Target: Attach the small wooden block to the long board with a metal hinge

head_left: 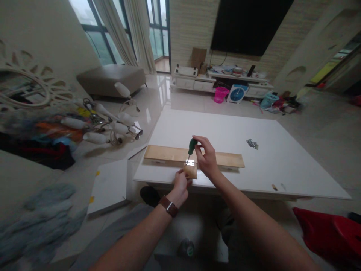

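Observation:
My right hand (207, 155) grips a screwdriver (193, 146) by its green handle, the shaft slanting down to the left. Its tip meets a small shiny metal plate (190, 162), perhaps a hinge, where a long wooden board (166, 153) and a small wooden block (191, 171) come together. From the near side, my left hand (181, 182) has its fingers closed on the block. A brown strap watch sits on that wrist. The board lies lengthwise across the white tabletop (220, 130).
A small pile of metal hardware (252, 143) lies on the tabletop's right part, with small bits (274, 187) near its front edge. A white panel (108, 184) and a chandelier (113, 126) are on the left. Something red (329, 233) stands at the lower right.

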`<state>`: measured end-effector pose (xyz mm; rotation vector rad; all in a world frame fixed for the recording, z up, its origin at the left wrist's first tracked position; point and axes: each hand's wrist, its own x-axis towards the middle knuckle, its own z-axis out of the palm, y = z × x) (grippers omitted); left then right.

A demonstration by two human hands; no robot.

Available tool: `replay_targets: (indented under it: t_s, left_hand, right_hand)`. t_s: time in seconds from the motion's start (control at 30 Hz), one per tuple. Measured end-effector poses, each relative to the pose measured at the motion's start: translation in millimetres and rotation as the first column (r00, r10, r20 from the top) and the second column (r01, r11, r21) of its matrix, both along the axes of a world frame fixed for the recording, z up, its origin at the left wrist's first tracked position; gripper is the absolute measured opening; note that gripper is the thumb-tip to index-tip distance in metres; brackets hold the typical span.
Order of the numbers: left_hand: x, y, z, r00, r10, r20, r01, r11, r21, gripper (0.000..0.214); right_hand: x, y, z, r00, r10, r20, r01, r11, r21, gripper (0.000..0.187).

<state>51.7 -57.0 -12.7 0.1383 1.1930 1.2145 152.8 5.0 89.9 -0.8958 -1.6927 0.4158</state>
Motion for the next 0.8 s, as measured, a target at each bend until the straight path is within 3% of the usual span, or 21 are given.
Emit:
replay_targets:
  t_s: [0.17, 0.37, 0.53, 0.8]
  left_hand:
    - [0, 0, 6.7, 0.999, -0.002, -0.049, -0.002, 0.996, -0.085, 0.037]
    - [1, -1, 9.5, 0.999, -0.004, -0.048, 0.0, 0.997, -0.082, 0.035]
    - [1, -2, 12.4, 0.999, 0.01, -0.053, -0.015, 0.995, -0.098, 0.036]
    - [2, -2, 16.4, 0.999, -0.009, -0.044, 0.005, 0.996, -0.087, 0.036]
  right_hand:
    - [0, 0, 0.7, 0.993, -0.115, 0.009, 0.115, 0.993, 0.005, 0.014]
    - [-1, 1, -1.8, 0.999, -0.015, -0.03, 0.014, 1.0, -0.021, 0.028]
    - [-1, -1, 0.4, 0.997, -0.079, 0.018, 0.079, 0.997, -0.015, 0.016]
    - [-1, -2, 1.7, 1.0, -0.007, 0.0, 0.007, 1.0, 0.001, 0.03]
